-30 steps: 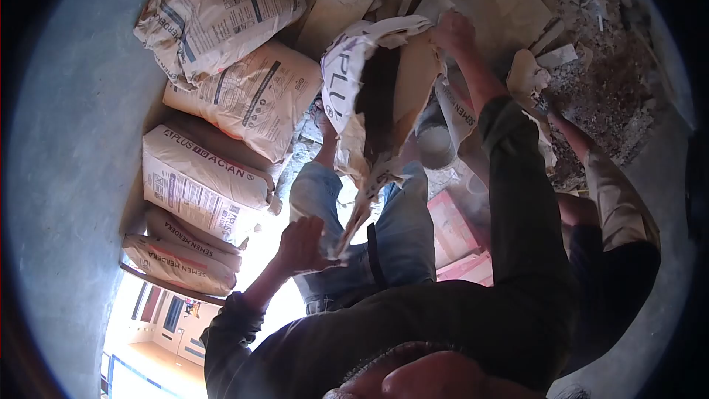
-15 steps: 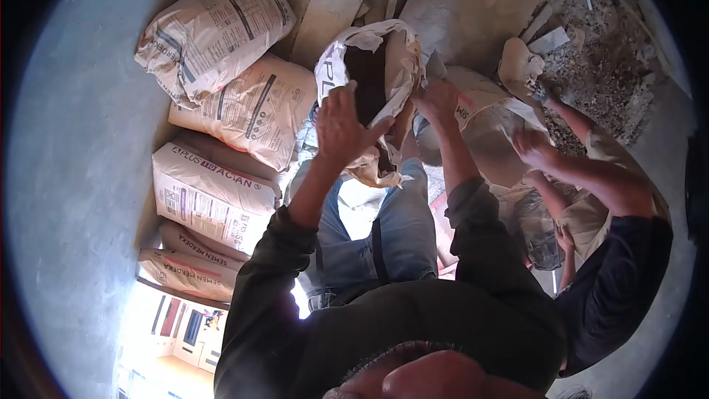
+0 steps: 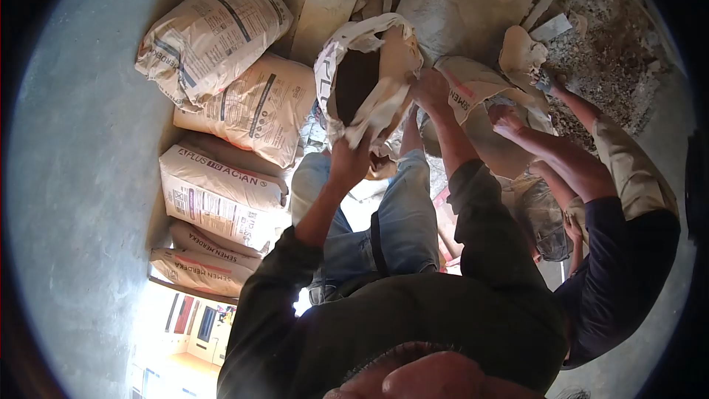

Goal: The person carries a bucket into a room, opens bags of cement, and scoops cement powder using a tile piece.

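An open paper sack [image 3: 402,59] with a torn, crumpled rim stands upright in front of my legs. Its mouth gapes and its inside looks dark; what lies at the bottom is hidden in shadow. My left hand [image 3: 348,164] is closed on the near edge of the rim, with its fingers partly hidden by the folded paper. On the right side of the same rim my right hand [image 3: 430,91] is closed, gripping the paper.
Full cement bags [image 3: 221,26] are piled along the wall on the left, with an APLUS bag [image 3: 214,185] among them. At right a co-worker's hand [image 3: 506,121] is over another open sack [image 3: 461,85]. Boards [image 3: 469,0] and rubble [image 3: 605,59] lie beyond.
My left hand has moved down from the left rim, fingers spread, to the near rim and closed there. The sack's mouth has changed shape. The co-worker's hand has shifted left and up.
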Demonstrator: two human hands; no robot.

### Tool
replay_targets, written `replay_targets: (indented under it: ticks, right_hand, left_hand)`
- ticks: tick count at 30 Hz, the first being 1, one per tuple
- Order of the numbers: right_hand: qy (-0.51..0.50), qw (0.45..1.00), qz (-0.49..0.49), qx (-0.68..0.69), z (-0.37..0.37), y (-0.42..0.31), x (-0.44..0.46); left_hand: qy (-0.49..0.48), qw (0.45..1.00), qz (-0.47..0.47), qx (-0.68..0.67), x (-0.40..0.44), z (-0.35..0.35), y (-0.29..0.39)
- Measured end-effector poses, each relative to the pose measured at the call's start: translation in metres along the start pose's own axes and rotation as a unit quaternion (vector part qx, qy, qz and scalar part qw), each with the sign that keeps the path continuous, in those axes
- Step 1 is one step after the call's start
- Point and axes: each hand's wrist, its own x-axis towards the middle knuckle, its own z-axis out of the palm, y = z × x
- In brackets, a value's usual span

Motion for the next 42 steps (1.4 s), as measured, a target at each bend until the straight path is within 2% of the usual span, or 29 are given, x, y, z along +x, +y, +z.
replay_targets:
  ticks: [1,3,5,7,9,10,11,13,14,17,18,19,21,23,25,26,27,28,29,31,32,33,34,35,37,38,40,41,42]
  right_hand:
    - [0.007,0.999,0.034,-0.017,0.003,0.0,0.004]
    - [0.003,0.999,0.04,-0.025,-0.004,-0.01,0.005]
    - [-0.005,0.998,0.044,-0.034,-0.002,-0.015,0.001]
    - [0.051,0.997,0.054,-0.026,0.011,-0.005,-0.003]
    - [0.058,0.997,0.036,-0.033,0.023,0.006,-0.005]
    - [0.074,0.996,0.02,-0.039,0.028,0.014,-0.002]
    - [0.075,0.996,0.017,-0.037,0.033,0.026,0.001]
    - [-0.001,0.996,0.042,-0.074,0.037,0.038,0.007]
    - [0.016,0.997,0.033,-0.074,0.032,0.034,0.017]
    - [0.015,0.997,0.051,-0.062,0.005,0.016,0.009]
    - [-0.01,0.996,0.064,-0.055,0.005,0.015,0.007]
    - [-0.035,0.995,0.076,-0.048,0.002,0.012,0.007]
    - [-0.029,0.995,0.088,-0.048,-0.004,0.004,0.002]
    - [-0.024,0.993,0.107,-0.052,-0.012,0.001,0.008]
    - [-0.051,0.996,0.069,-0.029,-0.027,-0.001,0.001]
    - [-0.05,0.994,0.086,-0.034,-0.034,0.001,-0.005]
    - [-0.06,0.993,0.092,-0.039,-0.041,0.002,-0.006]
    - [-0.069,0.992,0.098,-0.044,-0.048,0.003,-0.008]
    - [-0.064,0.99,0.114,-0.048,-0.057,0.004,-0.012]
    - [0.08,0.995,0.046,-0.039,-0.073,0.004,-0.026]
    - [0.078,0.994,0.059,-0.042,-0.08,0.0,-0.034]
    - [0.131,0.99,0.054,0.02,-0.09,-0.006,-0.039]
    - [0.182,0.978,0.05,0.083,-0.096,-0.012,-0.048]
    - [0.186,0.977,0.057,0.084,-0.101,-0.018,-0.054]
    - [0.226,0.968,0.024,0.106,-0.109,-0.032,-0.07]
    - [0.229,0.967,0.025,0.112,-0.113,-0.039,-0.075]
    - [0.22,0.906,0.08,0.354,-0.12,-0.053,-0.085]
    - [0.224,0.903,0.08,0.359,-0.127,-0.061,-0.089]
    - [0.238,0.863,0.069,0.441,-0.135,-0.068,-0.093]
  left_hand:
    - [0.035,0.998,0.013,-0.043,-0.017,-0.005,-0.01]
    - [0.091,0.985,-0.025,-0.141,-0.048,-0.01,-0.048]
    - [0.097,0.981,-0.057,-0.157,-0.074,-0.017,-0.049]
    - [0.103,0.975,-0.088,-0.177,-0.092,-0.017,-0.046]
    - [0.216,0.94,-0.12,-0.234,-0.116,-0.016,-0.036]
    - [0.219,0.939,-0.12,-0.235,-0.133,-0.025,-0.05]
    - [0.249,0.927,-0.111,-0.257,-0.154,-0.047,-0.084]
    - [0.312,0.898,-0.086,-0.299,-0.198,-0.109,-0.131]
    - [0.314,0.896,-0.069,-0.307,-0.207,-0.142,-0.143]
    - [0.457,0.822,-0.288,-0.178,-0.231,-0.229,-0.144]
    - [0.458,0.823,-0.282,-0.183,-0.226,-0.236,-0.132]
    - [0.442,0.865,-0.215,-0.102,-0.219,-0.243,-0.119]
    - [0.422,0.895,-0.138,-0.024,-0.2,-0.239,-0.114]
    - [0.348,0.89,-0.285,0.067,-0.174,-0.213,-0.126]
    - [0.222,0.91,-0.294,0.192,-0.176,-0.194,-0.231]
    - [0.168,0.912,-0.288,0.24,-0.176,-0.182,-0.275]
    - [0.14,0.916,-0.275,0.256,-0.171,-0.171,-0.287]
    - [0.108,0.892,-0.309,0.312,-0.167,-0.16,-0.276]
    - [0.113,0.895,-0.302,0.309,-0.16,-0.156,-0.288]
    - [0.216,0.912,-0.223,0.267,-0.131,-0.147,-0.257]
    - [0.243,0.935,-0.177,0.19,-0.113,-0.143,-0.212]
    - [0.269,0.948,-0.129,0.109,-0.089,-0.136,-0.163]
    - [0.272,0.953,-0.086,0.098,-0.072,-0.13,-0.133]
    - [0.278,0.956,-0.039,0.085,-0.051,-0.121,-0.105]
    - [0.244,0.964,0.082,0.073,-0.021,-0.097,-0.034]
    - [0.189,0.975,0.104,0.044,-0.009,-0.084,-0.001]
    - [0.099,0.985,0.141,-0.008,0.01,-0.053,0.051]
    - [0.064,0.985,0.158,-0.03,0.018,-0.037,0.068]
    - [0.041,0.991,0.13,-0.01,0.024,-0.023,0.078]
